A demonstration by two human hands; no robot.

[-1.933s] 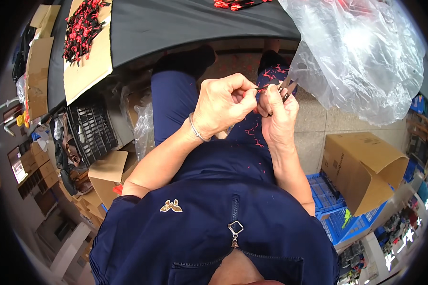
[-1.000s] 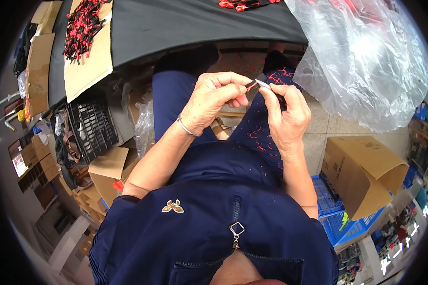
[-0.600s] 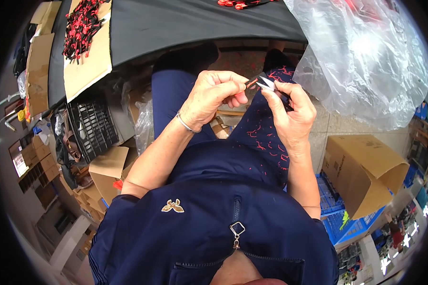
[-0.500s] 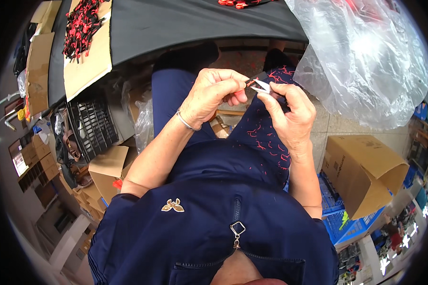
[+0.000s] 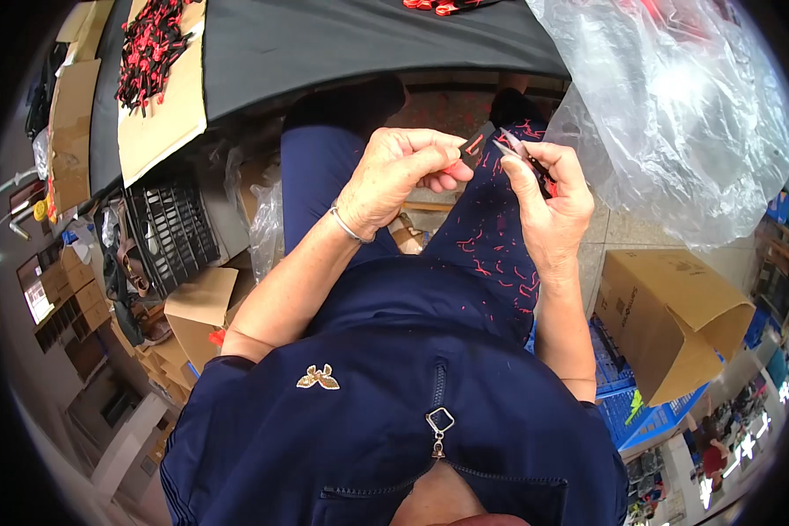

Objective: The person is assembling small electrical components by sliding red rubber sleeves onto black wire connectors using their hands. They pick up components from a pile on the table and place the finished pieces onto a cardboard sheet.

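My left hand (image 5: 410,167) is closed, pinching a small flat black piece with a red strip (image 5: 474,147) between thumb and fingertips. Most of what lies behind those fingers is hidden. Just to the right, my right hand (image 5: 552,188) grips a pair of thread snips (image 5: 515,149). Their two pointed blades are apart and aim up and left, a short way off the black piece. Both hands are above my right thigh, where many red thread scraps (image 5: 486,250) lie scattered over the dark blue trousers (image 5: 451,230).
A black-covered table (image 5: 351,39) spans the far side. On its left, a cardboard sheet (image 5: 162,145) bears a heap of black-and-red pieces (image 5: 149,57). Clear plastic bag (image 5: 675,123) hangs at the right, above an open carton (image 5: 662,307) and blue crate (image 5: 627,412). A black crate (image 5: 171,232) stands left.
The snips have drawn back rightward from the black piece with my right hand. My left hand has shifted slightly right, and more of the piece's flat face shows.
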